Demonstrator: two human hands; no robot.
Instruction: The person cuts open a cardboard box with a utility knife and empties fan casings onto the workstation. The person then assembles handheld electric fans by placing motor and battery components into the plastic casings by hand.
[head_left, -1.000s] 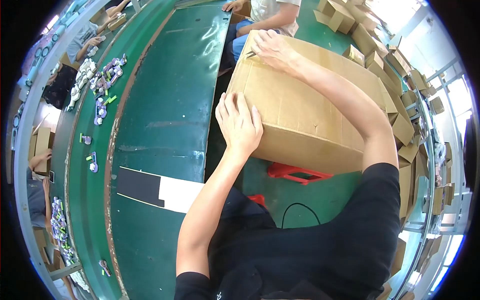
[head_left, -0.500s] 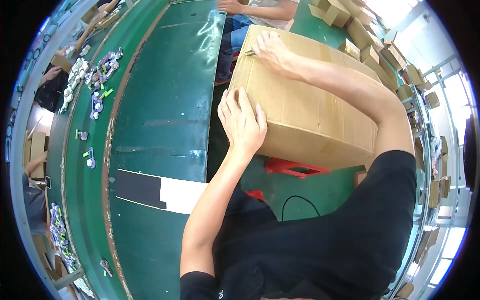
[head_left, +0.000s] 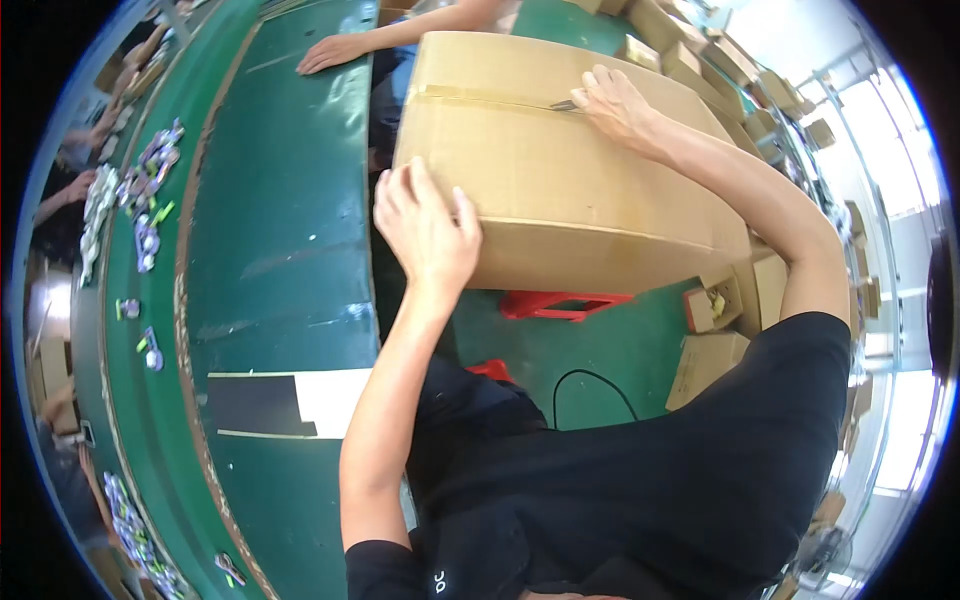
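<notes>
A large closed brown cardboard box [head_left: 560, 180] lies in front of me, with a taped seam running across its top. My right hand [head_left: 617, 108] is over the box top, fingers closed on dark scissors [head_left: 565, 105] whose two thin points show at the seam. The handles are hidden in the fingers. My left hand [head_left: 430, 225] rests on the box's near left corner, fingers spread and thumb apart, with nothing in it.
Left of the box runs a green table [head_left: 280, 240] with a black and white sheet [head_left: 255, 402]. Small purple and white parts [head_left: 147, 240] lie on a green belt beyond. Red stool [head_left: 565, 305] beneath the box; co-worker's hand [head_left: 335, 52] on the table; more cartons [head_left: 715, 300] at right.
My right hand has moved the scissors rightward along the seam, away from the box's left edge. My left hand stays at the corner. The view has shifted, and a co-worker's hand now lies farther onto the table.
</notes>
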